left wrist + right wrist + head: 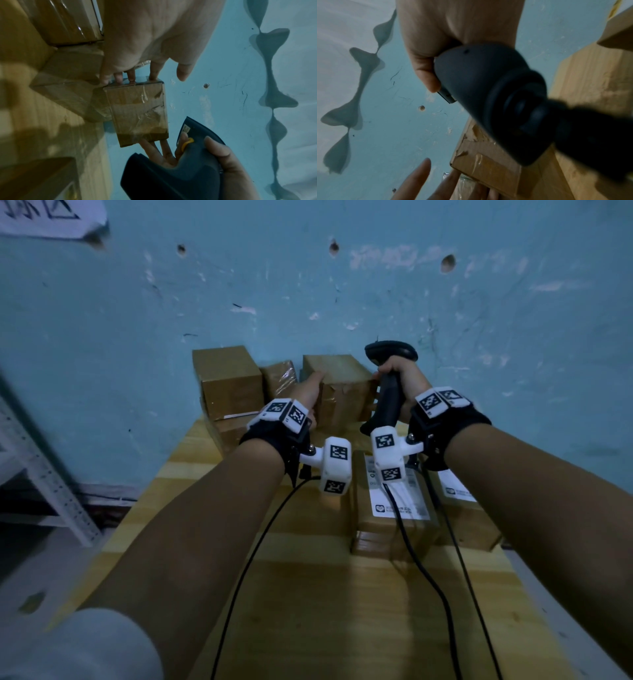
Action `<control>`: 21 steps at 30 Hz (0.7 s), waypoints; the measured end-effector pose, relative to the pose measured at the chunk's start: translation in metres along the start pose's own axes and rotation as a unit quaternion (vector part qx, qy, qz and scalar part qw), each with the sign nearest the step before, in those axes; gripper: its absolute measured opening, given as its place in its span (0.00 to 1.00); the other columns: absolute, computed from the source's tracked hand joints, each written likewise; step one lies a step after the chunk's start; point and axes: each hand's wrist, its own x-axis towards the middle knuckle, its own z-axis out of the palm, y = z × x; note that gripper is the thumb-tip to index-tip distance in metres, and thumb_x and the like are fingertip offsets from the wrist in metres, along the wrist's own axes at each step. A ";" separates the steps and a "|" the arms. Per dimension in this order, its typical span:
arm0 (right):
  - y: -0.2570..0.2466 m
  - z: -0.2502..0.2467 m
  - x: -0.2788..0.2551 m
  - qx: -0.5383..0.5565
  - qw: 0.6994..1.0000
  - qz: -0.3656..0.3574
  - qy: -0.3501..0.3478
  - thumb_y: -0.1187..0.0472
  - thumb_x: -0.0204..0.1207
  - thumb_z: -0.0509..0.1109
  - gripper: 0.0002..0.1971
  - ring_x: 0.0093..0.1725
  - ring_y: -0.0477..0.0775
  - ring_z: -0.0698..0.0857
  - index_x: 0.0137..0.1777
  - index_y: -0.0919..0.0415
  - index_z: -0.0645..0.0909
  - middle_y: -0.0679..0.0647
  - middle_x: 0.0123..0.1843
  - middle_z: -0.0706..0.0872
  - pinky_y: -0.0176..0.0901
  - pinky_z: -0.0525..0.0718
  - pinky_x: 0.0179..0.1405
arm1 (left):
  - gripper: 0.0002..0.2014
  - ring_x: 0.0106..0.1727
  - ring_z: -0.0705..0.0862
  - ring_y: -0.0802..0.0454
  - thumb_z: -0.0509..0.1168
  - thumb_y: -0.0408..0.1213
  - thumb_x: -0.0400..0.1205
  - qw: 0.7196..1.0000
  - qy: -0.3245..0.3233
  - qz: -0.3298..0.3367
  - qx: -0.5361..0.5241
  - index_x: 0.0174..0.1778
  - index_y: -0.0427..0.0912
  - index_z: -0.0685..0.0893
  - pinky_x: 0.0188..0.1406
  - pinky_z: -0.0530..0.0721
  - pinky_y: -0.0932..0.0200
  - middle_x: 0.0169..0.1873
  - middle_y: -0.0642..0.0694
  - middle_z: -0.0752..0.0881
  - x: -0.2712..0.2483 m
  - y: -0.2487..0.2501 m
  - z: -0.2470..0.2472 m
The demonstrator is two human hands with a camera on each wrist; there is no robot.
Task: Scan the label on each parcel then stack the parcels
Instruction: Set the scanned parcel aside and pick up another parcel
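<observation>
A taped brown cardboard parcel [342, 386] is held between both hands at the far end of the bench [308, 594], close against the blue wall [308, 285]. It stands upright in the head view, its long axis running up and down; no label shows on the faces turned to the cameras. The left hand [310, 392] presses flat on the parcel's left side, its fingertips [132, 77] lying along one short taped end in the left wrist view, thumb held clear of the box. The right hand [399, 378] is wrapped round the handle of a black barcode scanner [388, 392], whose head rises above the parcel toward the wall, while two or three of its fingers [154, 150] reach out straight to touch the parcel's other short end. Just left of the held parcel sits a small parcel wrapped in shiny tape [279, 380], and left of that a larger plain box [229, 381] stacked on another box. Nearer than the held parcel, under the wrists, lie two flat parcels with white labels face up [397, 501], [459, 491]. Black cables [260, 549] run from the wrist cameras over the bench. Far left of the parcel a metal shelf frame [44, 474] stands.
</observation>
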 end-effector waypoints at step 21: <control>0.036 0.010 -0.182 0.014 1.000 0.002 -0.015 0.66 0.74 0.61 0.08 0.30 0.56 0.74 0.34 0.64 0.74 0.57 0.30 0.75 0.50 0.78 0.36 | 0.08 0.56 0.79 0.44 0.66 0.35 0.81 0.993 0.053 0.110 -0.004 0.49 0.43 0.72 0.51 0.83 0.45 0.61 0.34 0.80 -0.219 -0.031 -0.045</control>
